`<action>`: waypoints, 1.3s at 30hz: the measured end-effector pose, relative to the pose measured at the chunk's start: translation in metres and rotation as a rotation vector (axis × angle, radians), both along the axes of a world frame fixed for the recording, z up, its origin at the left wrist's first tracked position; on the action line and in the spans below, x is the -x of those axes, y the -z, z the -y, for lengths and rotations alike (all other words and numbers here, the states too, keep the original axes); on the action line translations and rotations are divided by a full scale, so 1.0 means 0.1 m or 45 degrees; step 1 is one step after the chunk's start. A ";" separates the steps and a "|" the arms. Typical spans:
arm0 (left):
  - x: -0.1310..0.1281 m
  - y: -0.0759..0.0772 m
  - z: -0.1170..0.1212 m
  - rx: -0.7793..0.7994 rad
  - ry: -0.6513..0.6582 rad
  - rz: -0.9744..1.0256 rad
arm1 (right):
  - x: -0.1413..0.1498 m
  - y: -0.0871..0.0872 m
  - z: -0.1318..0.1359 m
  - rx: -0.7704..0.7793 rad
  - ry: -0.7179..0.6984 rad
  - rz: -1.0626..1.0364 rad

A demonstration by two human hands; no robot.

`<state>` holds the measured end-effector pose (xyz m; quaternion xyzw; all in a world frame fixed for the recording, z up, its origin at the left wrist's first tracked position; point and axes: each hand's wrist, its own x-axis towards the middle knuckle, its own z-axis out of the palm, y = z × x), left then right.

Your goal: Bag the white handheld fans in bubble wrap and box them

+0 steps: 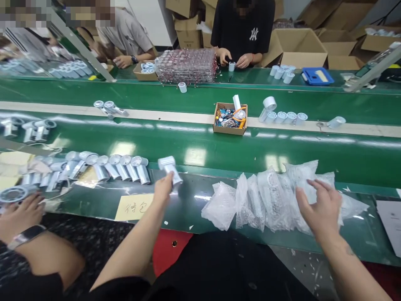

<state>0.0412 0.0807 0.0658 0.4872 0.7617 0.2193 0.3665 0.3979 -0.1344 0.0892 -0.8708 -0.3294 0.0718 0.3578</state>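
Note:
My left hand (163,188) is closed around the handle of a pale blue, hair-dryer-shaped device (168,164) with a cylindrical head, held tilted above the bench. My right hand (322,205) is open with fingers spread, over the right part of a row of clear bubble-wrap bags (269,200); whether it touches them I cannot tell. Pale devices show through several of the bags. To the left of my left hand lies a row of similar unwrapped devices (125,165). A yellow paper sign (133,207) with handwriting lies beside my left forearm.
A co-worker's hand (26,211) is at a device at far left. Beyond the bench runs a green conveyor (188,146). A small carton of parts (230,129) and upright pale cylinders (282,117) stand on the middle strip. Co-workers sit opposite. White papers (390,221) lie at right.

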 end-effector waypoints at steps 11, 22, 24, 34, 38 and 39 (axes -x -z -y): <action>-0.36 0.02 0.97 -0.375 1.621 -0.022 | 1.10 -0.19 -0.35 -0.259 -0.125 -2.000; -0.92 -0.30 0.99 -0.090 1.307 -0.008 | 1.01 -0.50 0.08 0.039 -0.408 -2.412; -1.05 -0.36 1.03 -0.046 1.258 0.335 | 1.01 -0.49 0.06 0.033 -0.408 -2.420; -1.34 -0.36 1.19 -0.209 0.988 0.527 | 0.75 -0.31 0.20 0.075 -0.315 -2.179; -1.20 -0.49 1.27 -1.130 1.453 0.106 | 0.68 -0.32 0.27 -0.043 -0.268 -1.955; -1.18 -0.51 1.29 -1.273 1.520 0.030 | 0.68 -0.32 0.29 -0.070 -0.262 -1.921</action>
